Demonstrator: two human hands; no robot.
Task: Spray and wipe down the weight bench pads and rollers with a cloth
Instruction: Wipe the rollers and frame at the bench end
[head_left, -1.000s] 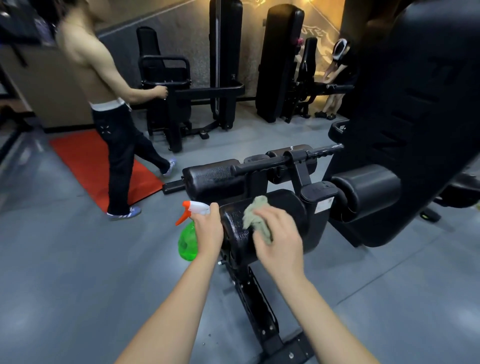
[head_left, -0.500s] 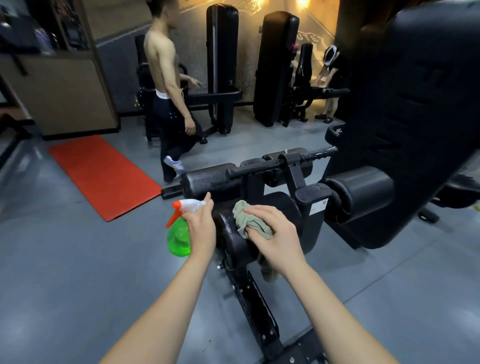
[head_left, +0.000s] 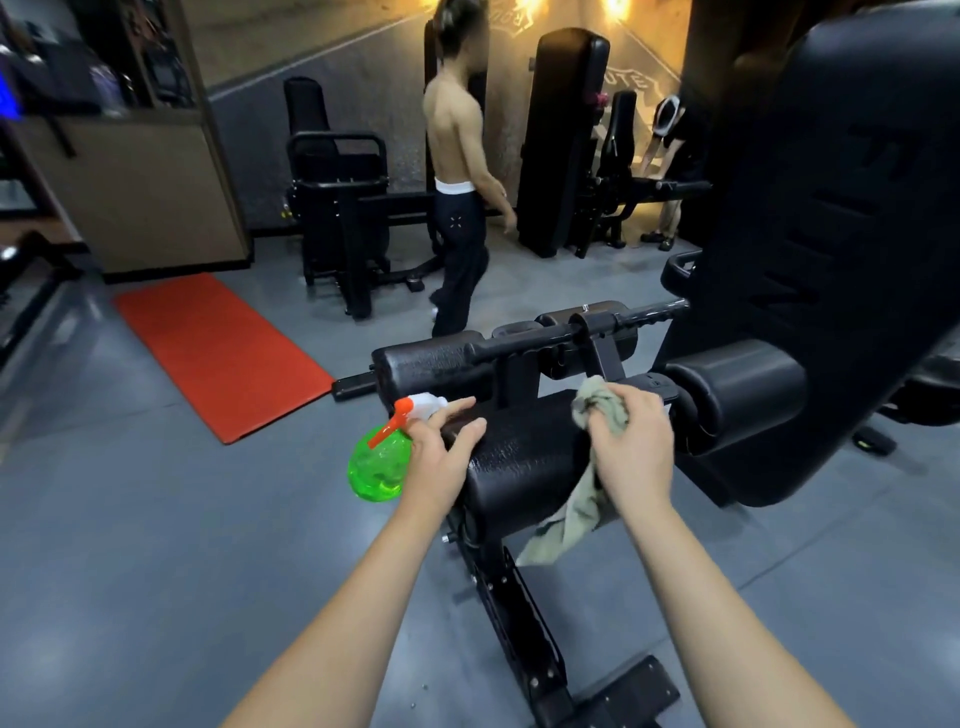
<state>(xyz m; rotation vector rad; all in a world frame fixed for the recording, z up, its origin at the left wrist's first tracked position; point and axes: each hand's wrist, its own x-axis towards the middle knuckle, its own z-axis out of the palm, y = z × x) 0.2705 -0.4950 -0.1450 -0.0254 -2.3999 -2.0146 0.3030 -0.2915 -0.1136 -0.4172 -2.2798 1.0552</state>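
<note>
A black roller pad lies across the bench frame straight in front of me. My right hand grips a grey-green cloth against the pad's right end, and a loose tail of the cloth hangs down past the pad. My left hand holds a green spray bottle with a white and orange trigger head at the pad's left end, its fingers reaching onto the pad. More black rollers sit behind, and one to the right. The big black bench pad rises at right.
A shirtless person in dark trousers walks past the far rollers. Another person bends by machines at the back. A red mat lies on the grey floor at left. The bench's steel foot runs toward me.
My right hand has slid the cloth from the middle of the roller pad to its right end. The shirtless person has walked from the left toward the middle.
</note>
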